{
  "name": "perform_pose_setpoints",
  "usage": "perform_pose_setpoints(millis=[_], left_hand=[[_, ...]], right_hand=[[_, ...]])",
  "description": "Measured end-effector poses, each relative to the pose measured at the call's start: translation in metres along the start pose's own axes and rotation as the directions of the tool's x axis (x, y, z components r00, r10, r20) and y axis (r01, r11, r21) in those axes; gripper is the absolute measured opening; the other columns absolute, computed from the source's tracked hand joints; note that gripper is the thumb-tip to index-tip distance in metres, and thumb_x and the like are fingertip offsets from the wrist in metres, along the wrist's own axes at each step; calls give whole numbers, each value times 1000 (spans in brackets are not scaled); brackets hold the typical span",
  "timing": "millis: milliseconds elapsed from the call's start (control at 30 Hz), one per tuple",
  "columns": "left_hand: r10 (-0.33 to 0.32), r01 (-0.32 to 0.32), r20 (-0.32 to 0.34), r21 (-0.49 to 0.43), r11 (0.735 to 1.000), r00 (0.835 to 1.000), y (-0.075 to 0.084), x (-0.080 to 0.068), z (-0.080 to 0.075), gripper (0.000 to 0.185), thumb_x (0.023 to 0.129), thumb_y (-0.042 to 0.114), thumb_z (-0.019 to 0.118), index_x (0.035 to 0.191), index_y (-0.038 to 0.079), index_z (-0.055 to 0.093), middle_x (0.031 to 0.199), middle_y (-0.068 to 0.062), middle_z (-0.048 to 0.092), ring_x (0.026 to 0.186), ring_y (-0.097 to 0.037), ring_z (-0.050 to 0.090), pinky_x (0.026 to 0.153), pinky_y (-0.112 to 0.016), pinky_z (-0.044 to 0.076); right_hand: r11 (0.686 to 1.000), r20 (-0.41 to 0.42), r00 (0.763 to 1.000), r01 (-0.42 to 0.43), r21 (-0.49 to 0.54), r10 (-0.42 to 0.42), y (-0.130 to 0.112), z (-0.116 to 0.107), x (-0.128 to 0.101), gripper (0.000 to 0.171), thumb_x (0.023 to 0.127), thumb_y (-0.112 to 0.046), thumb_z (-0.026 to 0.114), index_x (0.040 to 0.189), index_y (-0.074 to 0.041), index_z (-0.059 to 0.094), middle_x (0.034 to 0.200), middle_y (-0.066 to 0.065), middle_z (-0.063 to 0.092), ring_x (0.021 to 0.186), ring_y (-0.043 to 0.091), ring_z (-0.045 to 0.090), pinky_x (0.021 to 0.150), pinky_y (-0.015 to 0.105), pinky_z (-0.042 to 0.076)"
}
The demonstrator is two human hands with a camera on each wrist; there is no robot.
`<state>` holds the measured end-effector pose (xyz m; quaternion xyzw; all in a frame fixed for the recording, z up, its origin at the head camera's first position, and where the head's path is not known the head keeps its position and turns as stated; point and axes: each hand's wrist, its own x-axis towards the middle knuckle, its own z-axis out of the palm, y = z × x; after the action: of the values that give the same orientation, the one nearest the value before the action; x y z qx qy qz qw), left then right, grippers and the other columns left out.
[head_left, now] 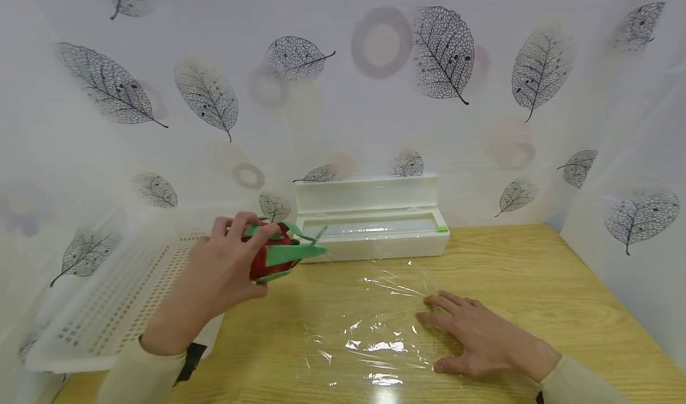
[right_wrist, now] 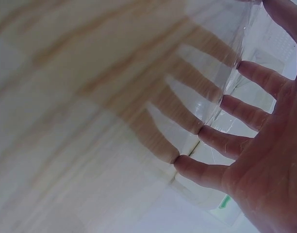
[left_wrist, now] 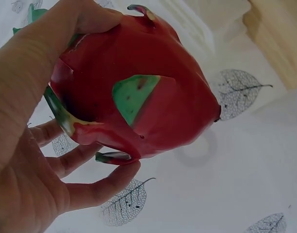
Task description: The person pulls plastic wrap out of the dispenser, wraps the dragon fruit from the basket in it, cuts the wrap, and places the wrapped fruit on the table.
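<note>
My left hand (head_left: pixel 222 267) grips a red dragon fruit (head_left: pixel 292 253) with green scales, held up at the left of the film and in front of the box. In the left wrist view, the thumb lies over one side of the dragon fruit (left_wrist: pixel 173 58) and the other fingers reach round beneath it. A sheet of clear plastic wrap (head_left: pixel 375 345) lies wrinkled and shiny across the table. At its right edge rests my right hand (head_left: pixel 482 338), fingers spread. The right wrist view shows the fingertips (right_wrist: pixel 187 162) touching the surface, with their reflections beside them.
Behind the film stands a white plastic wrap box (head_left: pixel 375 250), lid raised, with a roll inside and a green piece (head_left: pixel 442 229) at its right end. A white slotted basket (head_left: pixel 69 361) sits at the left. Leaf-patterned sheeting (head_left: pixel 343 130) encloses the wooden table (head_left: pixel 563 303).
</note>
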<state>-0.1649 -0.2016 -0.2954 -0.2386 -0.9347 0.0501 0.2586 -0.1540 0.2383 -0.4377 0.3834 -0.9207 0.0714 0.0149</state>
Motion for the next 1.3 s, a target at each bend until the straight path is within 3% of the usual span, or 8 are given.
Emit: perform_pose_setpoints(millis=[733,1100,1300], left_hand=[[43,-42,32,-34,999,999,26,9,17,86,57,42,91,134,27,55,130,-10,53,108,-37,55,56,-43,55],[88,-85,27,-104,991,996,37,14,31,84,58,39,91,134,28,56,128,-8,54,108,-37,54,59,-41,56],[107,-102,47,-93,990,993,46,16,39,87,58,50,93,133,31,53,126,-6,55,107,-32,56,59,-39,56]], right_hand=[[1000,-6,1000,1,4,-1,-1,3,0,79,85,-78,58,145,-27,55,150,10,54,137,43,51,97,66,49],[1000,4,1000,0,11,0,0,1,1,79,86,-79,57,145,-27,55,150,9,53,138,43,50,97,67,48],[1000,5,1000,-6,23,6,0,0,1,79,85,-78,59,145,-27,56,150,10,53,138,44,50,96,68,48]])
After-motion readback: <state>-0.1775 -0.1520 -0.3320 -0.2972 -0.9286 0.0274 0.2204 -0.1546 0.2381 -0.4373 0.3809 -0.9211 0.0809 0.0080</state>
